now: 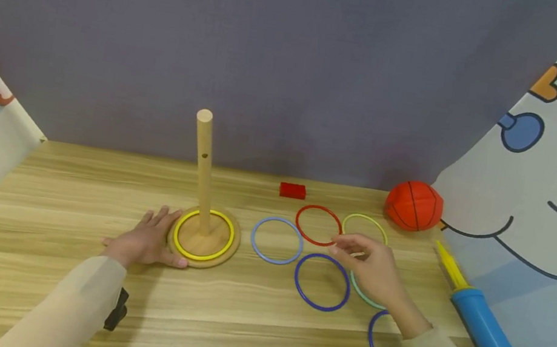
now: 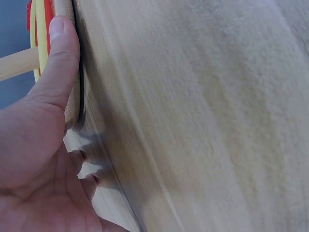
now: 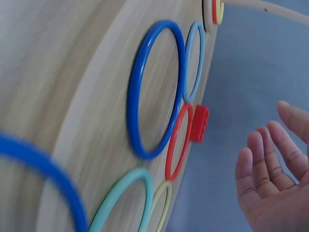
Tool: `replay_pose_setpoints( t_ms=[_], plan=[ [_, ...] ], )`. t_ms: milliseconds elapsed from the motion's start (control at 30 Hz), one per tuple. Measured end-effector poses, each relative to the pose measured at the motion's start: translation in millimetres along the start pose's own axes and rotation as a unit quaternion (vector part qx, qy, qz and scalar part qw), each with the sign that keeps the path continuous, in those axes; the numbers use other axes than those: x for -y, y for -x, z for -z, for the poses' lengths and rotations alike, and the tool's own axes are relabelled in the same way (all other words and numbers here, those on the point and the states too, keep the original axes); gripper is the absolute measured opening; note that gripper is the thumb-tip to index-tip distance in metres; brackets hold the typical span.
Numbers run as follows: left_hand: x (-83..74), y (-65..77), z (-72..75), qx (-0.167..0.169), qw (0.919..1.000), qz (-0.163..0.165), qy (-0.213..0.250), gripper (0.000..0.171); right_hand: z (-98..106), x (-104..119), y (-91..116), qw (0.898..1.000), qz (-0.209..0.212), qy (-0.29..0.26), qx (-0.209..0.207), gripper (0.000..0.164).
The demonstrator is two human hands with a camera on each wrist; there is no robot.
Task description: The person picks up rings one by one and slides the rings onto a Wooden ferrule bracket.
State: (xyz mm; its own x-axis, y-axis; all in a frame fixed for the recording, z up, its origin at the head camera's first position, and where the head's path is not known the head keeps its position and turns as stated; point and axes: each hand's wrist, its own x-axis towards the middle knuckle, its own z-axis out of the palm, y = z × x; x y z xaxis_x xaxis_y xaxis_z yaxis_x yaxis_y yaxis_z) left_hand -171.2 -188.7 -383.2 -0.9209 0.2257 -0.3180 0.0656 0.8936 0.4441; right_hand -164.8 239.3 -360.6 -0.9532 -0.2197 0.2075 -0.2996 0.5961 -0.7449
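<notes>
My left hand point(image 1: 145, 240) rests against the round wooden base point(image 1: 235, 240) of a ring-toss stand, its fingers spread and its thumb point(image 2: 60, 58) along the base's edge. An upright wooden peg point(image 1: 203, 170) rises from the base. Around it lies a yellow ring point(image 1: 202, 259), and the left wrist view shows a red ring point(image 2: 49, 21) beneath it. My right hand point(image 1: 370, 265) hovers over loose rings with nothing in its fingers. Nearest it are a red ring point(image 1: 316, 243), a dark blue ring point(image 1: 296, 278), a mint ring point(image 1: 365, 299) and a pale yellow ring point(image 1: 366, 216).
A light blue ring point(image 1: 253, 237) lies between the stand and the other rings. Another dark blue ring point(image 1: 371, 333) is partly under the right wrist. A red toy brick point(image 1: 293, 190), a red ball point(image 1: 414, 206) and a blue hand pump point(image 1: 493, 341) lie farther back and right.
</notes>
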Motion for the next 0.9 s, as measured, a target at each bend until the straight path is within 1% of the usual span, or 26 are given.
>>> replay_pose_setpoints(
  t_ms=[33,133,200,400,533,600,700,767,900],
  plan=[
    [0.7,-0.4,0.0,-0.001,1.0000,-0.002,-0.002,0.124,4,-2,3,1.000,-0.002,0.002,-0.003,0.023],
    [-0.1,0.0,0.6,0.004,1.0000,0.006,-0.001,0.124,13,-6,12,1.000,-0.006,0.008,-0.012,0.024],
    [-2.0,1.3,1.9,0.006,0.9999,0.010,0.003,0.124,19,-10,17,1.000,-0.007,0.011,-0.011,0.025],
    [-3.3,3.7,2.6,0.008,0.9997,0.016,0.016,0.123,34,-24,36,1.000,-0.009,0.017,0.011,0.028],
    [-3.5,3.6,2.3,0.010,0.9995,0.024,0.018,0.124,46,-31,51,0.999,-0.026,0.025,0.017,0.032],
    [-4.0,3.6,2.2,0.010,0.9995,0.026,0.015,0.125,53,-34,58,0.998,-0.041,0.035,0.018,0.033],
    [-3.8,3.2,1.6,0.007,0.9997,0.022,0.008,0.125,62,-40,68,0.996,-0.063,0.055,0.018,0.035],
    [-3.7,3.3,1.5,0.006,0.9998,0.020,0.005,0.125,69,-46,74,0.994,-0.083,0.066,0.019,0.037],
    [-3.4,3.6,1.7,0.007,0.9998,0.020,0.004,0.125,77,-63,84,0.991,-0.104,0.085,0.014,0.038]
  ],
)
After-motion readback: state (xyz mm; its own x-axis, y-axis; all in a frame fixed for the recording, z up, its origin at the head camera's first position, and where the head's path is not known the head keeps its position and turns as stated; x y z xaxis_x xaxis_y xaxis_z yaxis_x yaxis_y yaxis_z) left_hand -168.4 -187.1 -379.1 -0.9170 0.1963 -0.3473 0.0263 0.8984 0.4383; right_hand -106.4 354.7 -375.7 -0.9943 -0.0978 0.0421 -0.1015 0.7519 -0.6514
